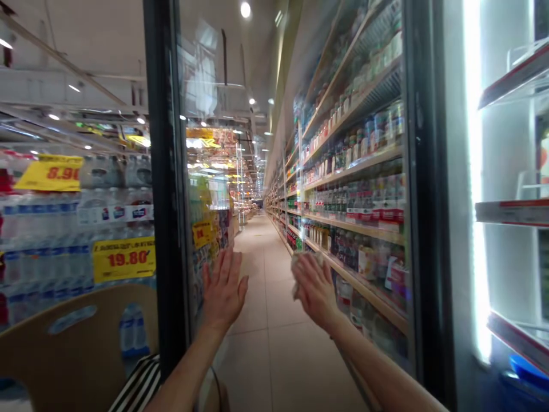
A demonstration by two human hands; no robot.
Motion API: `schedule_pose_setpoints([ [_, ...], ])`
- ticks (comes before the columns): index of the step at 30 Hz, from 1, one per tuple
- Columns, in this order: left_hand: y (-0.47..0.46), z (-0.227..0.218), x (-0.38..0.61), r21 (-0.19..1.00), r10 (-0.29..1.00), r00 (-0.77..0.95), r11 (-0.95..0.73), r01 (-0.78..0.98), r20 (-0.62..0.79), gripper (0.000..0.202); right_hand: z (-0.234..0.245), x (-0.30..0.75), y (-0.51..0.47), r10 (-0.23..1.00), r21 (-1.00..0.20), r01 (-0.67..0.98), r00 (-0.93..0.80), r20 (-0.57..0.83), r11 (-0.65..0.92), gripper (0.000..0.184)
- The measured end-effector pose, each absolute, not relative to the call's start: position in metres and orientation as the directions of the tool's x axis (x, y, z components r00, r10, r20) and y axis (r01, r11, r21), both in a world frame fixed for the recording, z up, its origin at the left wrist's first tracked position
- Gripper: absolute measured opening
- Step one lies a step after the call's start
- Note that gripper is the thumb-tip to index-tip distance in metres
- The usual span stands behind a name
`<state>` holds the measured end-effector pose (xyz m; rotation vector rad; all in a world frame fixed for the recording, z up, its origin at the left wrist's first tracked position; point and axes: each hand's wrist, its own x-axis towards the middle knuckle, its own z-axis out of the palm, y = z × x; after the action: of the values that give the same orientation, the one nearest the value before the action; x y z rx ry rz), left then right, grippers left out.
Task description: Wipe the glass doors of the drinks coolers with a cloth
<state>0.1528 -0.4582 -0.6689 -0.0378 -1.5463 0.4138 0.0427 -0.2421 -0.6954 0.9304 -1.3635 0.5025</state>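
A glass door with a black frame stands right in front of me. My left hand is raised at the glass near the left side of the frame, palm forward and fingers spread, holding nothing. Further right, my right hand presses a pale cloth to the pane. The cloth is mostly hidden behind the fingers and shows only at their edges. Some motion blur lies over this hand.
On the right is a brightly lit cooler with shelves. Bottled drinks with yellow price signs are stacked at the left, behind a tan plastic chair back. Drink shelves and an aisle floor show in the glass.
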Motion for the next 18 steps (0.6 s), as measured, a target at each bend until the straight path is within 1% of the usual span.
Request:
schedule_pose_setpoints([
  [1,-0.458,-0.669,0.153,-0.279,0.28,-0.032,0.931,-0.237,0.96,0.064,-0.705,0.05,-0.249,-0.301,0.354,-0.781,0.222,0.927,0.515,0.044],
  [2,-0.458,-0.669,0.153,-0.281,0.281,-0.033,0.929,-0.24,0.959,0.064,-0.712,0.052,-0.25,-0.359,0.41,-0.774,0.252,0.899,0.483,0.044],
  [3,-0.458,-0.669,0.154,-0.283,0.284,-0.032,0.928,-0.244,0.958,0.064,-0.715,0.049,-0.245,-0.374,0.429,-0.763,0.263,0.889,0.483,0.044],
  [4,-0.458,-0.669,0.154,-0.287,0.288,-0.031,0.926,-0.247,0.957,0.064,-0.714,0.042,-0.236,-0.34,0.409,-0.752,0.258,0.904,0.516,0.045],
  [5,-0.457,-0.669,0.154,-0.289,0.292,-0.027,0.924,-0.249,0.956,0.064,-0.709,0.033,-0.223,-0.259,0.344,-0.743,0.234,0.937,0.574,0.046],
  [6,-0.456,-0.668,0.154,-0.29,0.294,-0.024,0.924,-0.25,0.956,0.064,-0.702,0.022,-0.211,-0.133,0.234,-0.735,0.194,0.972,0.637,0.047],
  [8,-0.455,-0.668,0.154,-0.291,0.296,-0.019,0.923,-0.25,0.955,0.064,-0.688,0.007,-0.194,0.168,-0.056,-0.71,0.089,0.982,0.702,0.049],
  [9,-0.455,-0.668,0.154,-0.291,0.296,-0.019,0.924,-0.248,0.955,0.064,-0.683,0.005,-0.194,0.268,-0.158,-0.7,0.05,0.962,0.697,0.049],
  [10,-0.455,-0.668,0.154,-0.291,0.295,-0.018,0.925,-0.245,0.955,0.064,-0.682,0.008,-0.201,0.299,-0.193,-0.701,0.031,0.954,0.686,0.05],
  [11,-0.455,-0.668,0.154,-0.289,0.293,-0.019,0.927,-0.239,0.956,0.063,-0.686,0.016,-0.212,0.259,-0.161,-0.716,0.028,0.965,0.679,0.049],
  [12,-0.456,-0.668,0.154,-0.287,0.29,-0.02,0.929,-0.232,0.957,0.063,-0.694,0.026,-0.228,0.158,-0.072,-0.742,0.046,0.986,0.667,0.048],
  [14,-0.457,-0.668,0.154,-0.28,0.282,-0.024,0.933,-0.225,0.959,0.063,-0.716,0.05,-0.263,-0.132,0.212,-0.789,0.166,0.977,0.576,0.044],
  [15,-0.458,-0.669,0.154,-0.276,0.277,-0.028,0.935,-0.223,0.96,0.063,-0.727,0.06,-0.277,-0.254,0.359,-0.788,0.262,0.931,0.501,0.041],
  [16,-0.459,-0.669,0.154,-0.275,0.274,-0.035,0.935,-0.223,0.961,0.063,-0.735,0.066,-0.284,-0.347,0.472,-0.768,0.342,0.873,0.432,0.038],
  [17,-0.459,-0.669,0.154,-0.274,0.272,-0.041,0.935,-0.223,0.961,0.063,-0.74,0.068,-0.285,-0.413,0.544,-0.741,0.386,0.825,0.394,0.037],
  [18,-0.459,-0.669,0.154,-0.274,0.271,-0.047,0.935,-0.224,0.962,0.064,-0.74,0.065,-0.279,-0.443,0.572,-0.717,0.395,0.805,0.399,0.038],
])
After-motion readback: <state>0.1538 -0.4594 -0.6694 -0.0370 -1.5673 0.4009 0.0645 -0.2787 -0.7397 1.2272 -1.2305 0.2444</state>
